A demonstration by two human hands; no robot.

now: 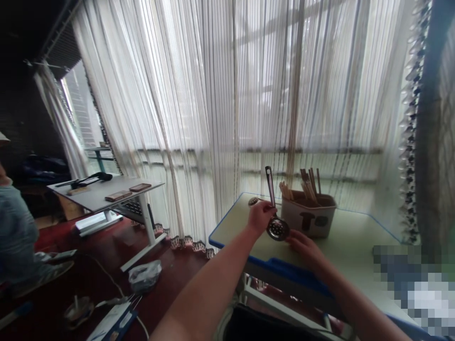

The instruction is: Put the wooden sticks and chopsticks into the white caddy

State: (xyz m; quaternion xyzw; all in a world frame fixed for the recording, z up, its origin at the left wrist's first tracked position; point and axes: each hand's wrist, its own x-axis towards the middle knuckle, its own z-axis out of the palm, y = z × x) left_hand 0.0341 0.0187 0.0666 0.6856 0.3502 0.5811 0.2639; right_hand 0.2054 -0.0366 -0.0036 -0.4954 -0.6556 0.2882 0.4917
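A metal slotted ladle [278, 228] is held over the pale table, its handle pointing up and its perforated bowl at the lower end. My left hand [261, 216] is closed around the lower handle, just above the bowl. At the bowl's right rim, the fingers of my right hand [302, 244] are closed on the edge. Behind my left hand a second perforated metal utensil [253, 201] lies on the table, partly hidden. Close behind the ladle stands a light-coloured bin [308, 220] with dark markings, holding several wooden sticks or utensil handles [309, 184].
The pale table [355, 232] has a blue edge. Sheer curtains [220, 118] hang behind it. To the left stands another table [124, 184] with flat framed items. A plastic bag [145, 275] and cables lie on the red floor. A person [16, 227] stands far left.
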